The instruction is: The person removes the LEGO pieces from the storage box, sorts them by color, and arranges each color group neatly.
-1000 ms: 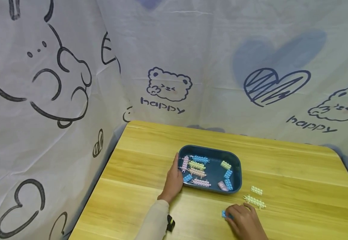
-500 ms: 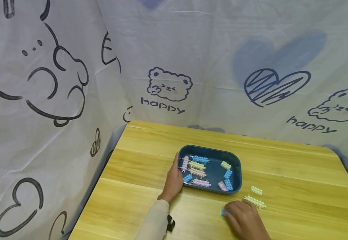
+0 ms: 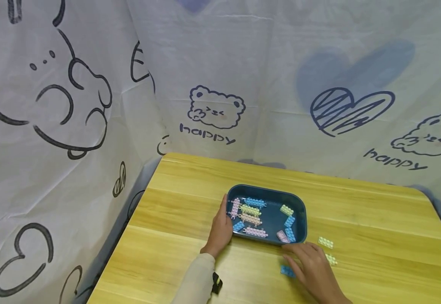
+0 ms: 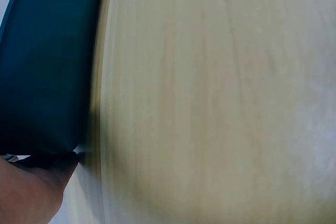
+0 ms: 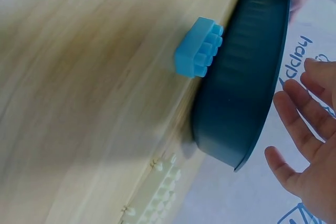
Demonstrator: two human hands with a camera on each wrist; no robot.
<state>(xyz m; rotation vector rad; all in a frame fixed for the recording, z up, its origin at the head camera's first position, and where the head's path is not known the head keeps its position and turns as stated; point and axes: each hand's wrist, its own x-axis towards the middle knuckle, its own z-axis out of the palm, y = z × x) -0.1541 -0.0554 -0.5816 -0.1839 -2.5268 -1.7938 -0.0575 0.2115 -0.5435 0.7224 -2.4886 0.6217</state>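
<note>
A dark teal tray [image 3: 269, 240] stands on the wooden table, holding several blocks at its left and right sides. My left hand [image 3: 220, 230] rests against the tray's left end, with its fingers extended along the wall. By the tray's front right corner is my right hand [image 3: 311, 266], raised above the table and holding nothing. Its fingers [image 5: 296, 124] are spread apart in the right wrist view. A blue brick [image 3: 287, 271] lies on the table just left of this hand. Partly covered by the hand is a pale yellow studded strip [image 3: 331, 259].
A pale yellow brick [image 3: 325, 242] lies right of the tray. Inside the tray are pink, peach, yellow and blue strips at the left, such as a blue strip [image 3: 255, 202], and loose bricks at the right. A printed cloth [image 3: 273, 84] hangs behind the table [image 3: 182, 190].
My right hand has let go of the blue brick and moved up and away toward the tray's front right corner. The brick stays on the table. My left hand keeps its place.
</note>
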